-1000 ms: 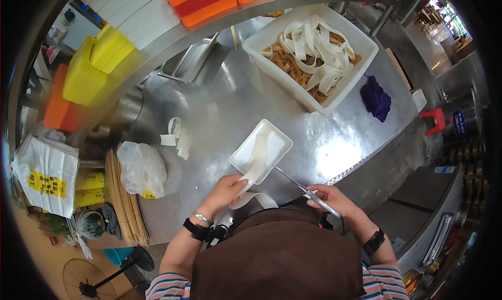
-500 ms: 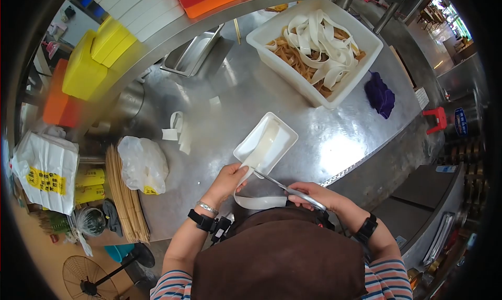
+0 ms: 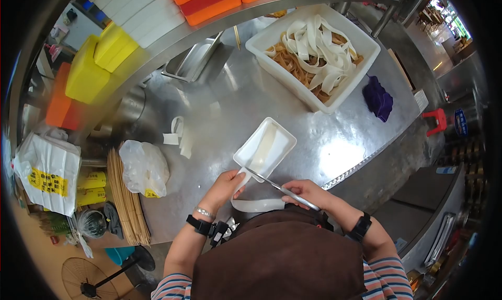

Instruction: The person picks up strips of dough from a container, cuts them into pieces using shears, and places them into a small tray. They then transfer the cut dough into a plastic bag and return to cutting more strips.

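My left hand [image 3: 226, 187] is closed on a long, flat white noodle strip [image 3: 256, 205], pinching it near its end beside the small white tray [image 3: 285, 152]. The strip's slack curves down past my fingers towards my apron. My right hand [image 3: 306, 193] grips metal scissors [image 3: 285, 191], their blades pointing left at the strip just past my left fingertips, over the tray's near edge. A flat white noodle piece [image 3: 265, 143] lies lengthwise in the tray. Whether it still joins the held strip is hard to make out.
A large white tub [image 3: 256, 52] at the back holds white and brown strips. White scraps [image 3: 179, 135] lie on the steel table [image 3: 209, 148]. A purple cloth [image 3: 377, 97] sits right; a plastic bag [image 3: 144, 168] and wooden skewers [image 3: 125, 200] are left. A shelf [image 3: 219, 19] overhangs the back.
The scissors have swung to a flatter angle and their handles look closer together. The noodle in the tray now lies lower and flatter. Both hands have shifted slightly.
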`<state>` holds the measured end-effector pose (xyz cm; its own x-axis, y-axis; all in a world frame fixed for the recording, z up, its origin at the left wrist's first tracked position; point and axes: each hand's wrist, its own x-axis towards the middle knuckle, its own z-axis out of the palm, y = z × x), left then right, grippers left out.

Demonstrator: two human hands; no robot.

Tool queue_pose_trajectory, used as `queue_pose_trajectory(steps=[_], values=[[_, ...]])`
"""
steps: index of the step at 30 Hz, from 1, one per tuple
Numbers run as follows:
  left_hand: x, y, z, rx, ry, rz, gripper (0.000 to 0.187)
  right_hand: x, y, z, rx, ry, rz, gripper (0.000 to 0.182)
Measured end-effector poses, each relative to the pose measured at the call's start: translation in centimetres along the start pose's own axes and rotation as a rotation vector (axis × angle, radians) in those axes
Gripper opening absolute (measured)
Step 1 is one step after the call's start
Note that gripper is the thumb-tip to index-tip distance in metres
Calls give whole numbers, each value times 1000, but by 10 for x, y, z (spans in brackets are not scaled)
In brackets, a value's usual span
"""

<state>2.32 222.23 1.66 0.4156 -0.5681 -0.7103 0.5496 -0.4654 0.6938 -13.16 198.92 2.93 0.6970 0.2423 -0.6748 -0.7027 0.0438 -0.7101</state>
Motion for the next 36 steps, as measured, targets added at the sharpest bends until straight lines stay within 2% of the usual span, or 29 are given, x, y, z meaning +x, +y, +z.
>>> queue_pose_trajectory(steps=[1,3,4,5,7,10,12,14,16,17,19,23,26,29,30,32,33,35,36], values=[[-6,2,1,-1,-6,54,25,0,1,2,-7,-1,-2,49],[-19,12,12,13,-29,138,24,-2,2,11,198,135,-277,53],[-24,16,19,34,-56,220,23,-1,-8,12,205,125,-301,58],[-27,19,25,32,-57,223,23,6,-16,16,202,126,-301,58],[-29,28,34,207,-113,301,21,21,-32,24,155,238,-466,56],[-27,31,37,236,-106,296,18,34,-46,25,78,281,-519,51],[-28,30,34,224,-102,299,18,32,-53,22,133,255,-493,49],[-32,28,29,66,-246,233,17,32,-55,16,187,231,-460,47],[-29,11,15,95,-294,234,17,36,-54,9,18,426,-595,45],[-28,2,7,128,-340,236,17,35,-58,4,17,425,-594,45],[-29,-14,-12,101,-316,164,17,33,-67,-7,-364,709,-538,41],[-26,-17,-13,60,-217,25,17,59,-50,-27,-427,830,-529,41],[-14,-13,-4,102,-135,40,19,62,-41,-30,-406,906,-548,42],[-4,-9,1,114,-99,28,22,33,-29,-35,-351,834,-527,41],[-2,-9,2,107,-101,6,23,17,-26,-35,-340,738,-491,46],[-1,-6,6,33,-91,-6,23,-20,-28,-33,-120,425,-164,47],[0,-5,7,-34,-82,-15,23,-33,-23,-34,-119,421,-162,47],[2,-4,8,-58,-82,-22,24,-52,-12,-34,-59,82,46,48],[3,-3,9,-81,-84,-24,24,-52,-7,-32,-57,81,47,48]])
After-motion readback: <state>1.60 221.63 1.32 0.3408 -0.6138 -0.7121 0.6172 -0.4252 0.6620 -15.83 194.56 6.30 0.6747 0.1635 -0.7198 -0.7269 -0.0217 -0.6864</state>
